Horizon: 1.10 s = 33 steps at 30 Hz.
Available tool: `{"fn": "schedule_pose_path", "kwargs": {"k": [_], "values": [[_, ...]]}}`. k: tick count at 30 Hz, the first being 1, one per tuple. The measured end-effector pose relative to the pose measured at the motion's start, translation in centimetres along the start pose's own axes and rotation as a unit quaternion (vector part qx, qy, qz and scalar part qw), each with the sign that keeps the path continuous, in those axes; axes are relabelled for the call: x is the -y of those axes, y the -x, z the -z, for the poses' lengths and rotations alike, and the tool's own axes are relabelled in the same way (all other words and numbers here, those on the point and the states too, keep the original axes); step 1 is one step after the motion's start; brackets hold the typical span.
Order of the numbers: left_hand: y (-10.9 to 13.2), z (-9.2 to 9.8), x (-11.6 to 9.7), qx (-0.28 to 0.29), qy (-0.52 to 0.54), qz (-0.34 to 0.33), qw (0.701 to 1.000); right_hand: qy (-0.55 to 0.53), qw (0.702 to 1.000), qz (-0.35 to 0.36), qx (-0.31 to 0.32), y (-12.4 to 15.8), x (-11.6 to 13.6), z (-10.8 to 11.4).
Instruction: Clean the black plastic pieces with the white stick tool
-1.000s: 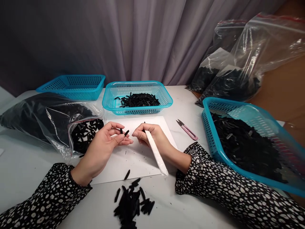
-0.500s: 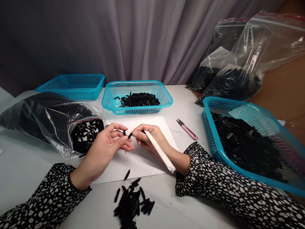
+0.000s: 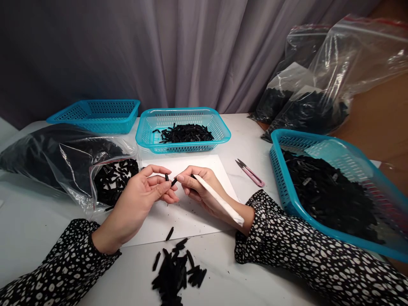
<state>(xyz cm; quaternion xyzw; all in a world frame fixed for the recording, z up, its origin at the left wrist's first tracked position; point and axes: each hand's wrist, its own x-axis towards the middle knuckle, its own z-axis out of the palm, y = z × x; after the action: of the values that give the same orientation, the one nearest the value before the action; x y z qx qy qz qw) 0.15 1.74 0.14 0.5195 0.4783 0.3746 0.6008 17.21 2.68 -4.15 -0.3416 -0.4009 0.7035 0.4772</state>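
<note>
Over a white sheet of paper (image 3: 219, 178), my left hand (image 3: 143, 189) pinches a small black strip-like piece (image 3: 166, 177) between thumb and fingers. Just to its right, my right hand (image 3: 199, 185) is closed around a slim tool with a white-wrapped handle (image 3: 219, 199). The handle slants back over the wrist. A dark tip (image 3: 174, 182) juts from the right fingertips and meets the left fingers; whether it belongs to the tool or to another black piece I cannot tell. Closer to me, a pile of black pieces (image 3: 174, 272) lies on the table.
Pink thread snips (image 3: 250, 173) lie right of the paper. A blue basket (image 3: 183, 148) behind holds black pieces; a larger blue basket (image 3: 296, 204) stands right. An open plastic bag (image 3: 73, 157) of pieces lies left, before another blue basket (image 3: 111, 125). Filled zip bags (image 3: 321, 102) stand back right.
The rear end of the white-wrapped handle has swung right and slightly up over my right wrist. My hands stay almost in the same place, the left still pinching the piece.
</note>
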Motion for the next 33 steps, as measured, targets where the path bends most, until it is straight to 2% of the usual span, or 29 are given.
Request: {"fn": "schedule_pose_path", "kwargs": {"k": [6, 14, 22, 29, 33], "values": [[0.1, -0.2, -0.2, -0.001, 0.015, 0.003, 1.000, -0.009, 1.000, -0.002, -0.003, 0.2, 0.4, -0.3], [-0.1, -0.2, -0.4, -0.035, 0.026, -0.005, 0.999, -0.043, 0.998, -0.003, 0.037, 0.1, 0.2, 0.2], [-0.1, 0.1, 0.2, -0.011, 0.050, -0.015, 0.999, -0.039, 0.999, 0.006, 0.021, 0.1, 0.1, 0.3], [0.1, -0.3, -0.3, -0.040, 0.045, -0.004, 0.998, -0.037, 0.999, 0.028, -0.014, -0.1, -0.2, 0.8], [0.0, -0.4, -0.5, -0.043, 0.033, -0.006, 0.999, -0.027, 0.999, 0.043, -0.012, -0.2, -0.4, 1.1]]}}
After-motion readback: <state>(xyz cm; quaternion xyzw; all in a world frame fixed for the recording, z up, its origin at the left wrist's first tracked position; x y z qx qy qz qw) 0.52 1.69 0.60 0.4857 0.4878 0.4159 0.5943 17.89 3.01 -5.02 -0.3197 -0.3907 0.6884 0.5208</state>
